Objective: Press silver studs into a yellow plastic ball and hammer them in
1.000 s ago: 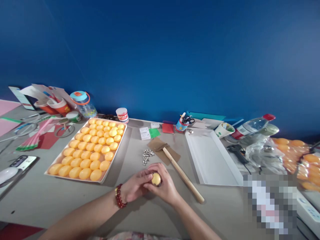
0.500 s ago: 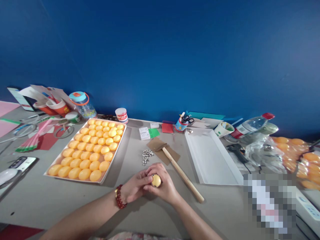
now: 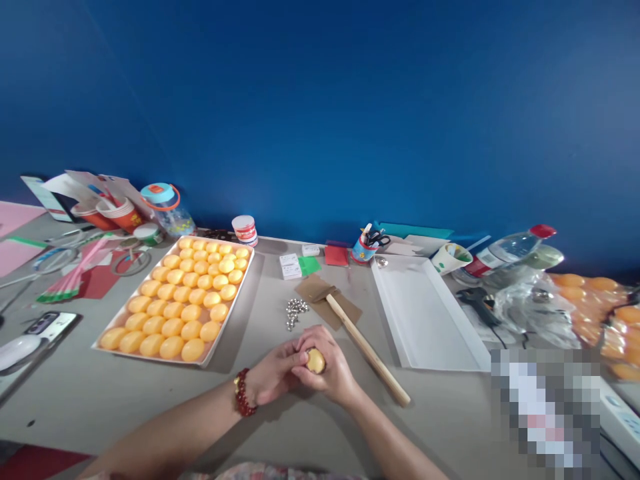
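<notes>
A small round object (image 3: 315,361) with a pale yellow face and a dark edge is held over the table. My right hand (image 3: 327,365) curls around it with the fingers closed. My left hand (image 3: 277,370), with a red bead bracelet at its wrist, presses its thumb and fingers against the object's left side. Part of the object is hidden by the fingers. Just beyond my hands lies a small heap of shiny silver beads (image 3: 295,311). To their right a wooden-handled hammer (image 3: 367,350) rests with its head on brown paper (image 3: 353,312).
At left stands a shallow tray (image 3: 206,363) of orange balls (image 3: 171,347). A white tray (image 3: 430,320) lies at right, with a glue gun (image 3: 477,307) and plastic bottle (image 3: 510,250) beyond. Small white boxes (image 3: 291,267) and a cup with scissors (image 3: 365,248) line the back.
The whole view has shifted slightly, so things appear a little further right. Both hands keep the round object in nearly the same spot, with small finger movement.
</notes>
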A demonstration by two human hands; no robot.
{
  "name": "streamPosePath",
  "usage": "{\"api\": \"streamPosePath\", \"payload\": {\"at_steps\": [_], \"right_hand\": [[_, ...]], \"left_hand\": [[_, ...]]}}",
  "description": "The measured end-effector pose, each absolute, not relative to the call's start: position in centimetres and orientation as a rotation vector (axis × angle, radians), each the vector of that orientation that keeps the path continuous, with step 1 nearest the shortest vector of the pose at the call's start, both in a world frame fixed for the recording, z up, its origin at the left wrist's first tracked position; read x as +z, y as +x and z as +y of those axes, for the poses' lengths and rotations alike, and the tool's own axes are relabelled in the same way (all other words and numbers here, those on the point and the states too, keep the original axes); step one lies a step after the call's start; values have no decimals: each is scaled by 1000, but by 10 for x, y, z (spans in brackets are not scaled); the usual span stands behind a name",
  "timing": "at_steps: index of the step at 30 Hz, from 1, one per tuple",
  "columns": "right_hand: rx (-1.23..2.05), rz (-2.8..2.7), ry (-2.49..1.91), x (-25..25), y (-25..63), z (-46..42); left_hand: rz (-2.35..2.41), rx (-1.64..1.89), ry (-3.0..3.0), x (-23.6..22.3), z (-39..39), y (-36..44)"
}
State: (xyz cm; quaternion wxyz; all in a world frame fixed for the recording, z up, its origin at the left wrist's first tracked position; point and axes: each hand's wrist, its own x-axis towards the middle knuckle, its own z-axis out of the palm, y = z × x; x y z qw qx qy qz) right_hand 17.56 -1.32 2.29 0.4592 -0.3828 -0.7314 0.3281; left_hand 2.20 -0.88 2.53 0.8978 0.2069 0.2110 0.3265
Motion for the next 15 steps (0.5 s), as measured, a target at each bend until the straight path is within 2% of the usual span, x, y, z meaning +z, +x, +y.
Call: {"api": "streamPosePath", "payload": {"at_steps": [11,15], "right_hand": [[988,-1762,-1040,22,184,-16],[952,-1802,-1016,24,184,-15]], "left_hand": [[516,670,434,12,-6,18],[514,701,404,10,-6,17]]}}
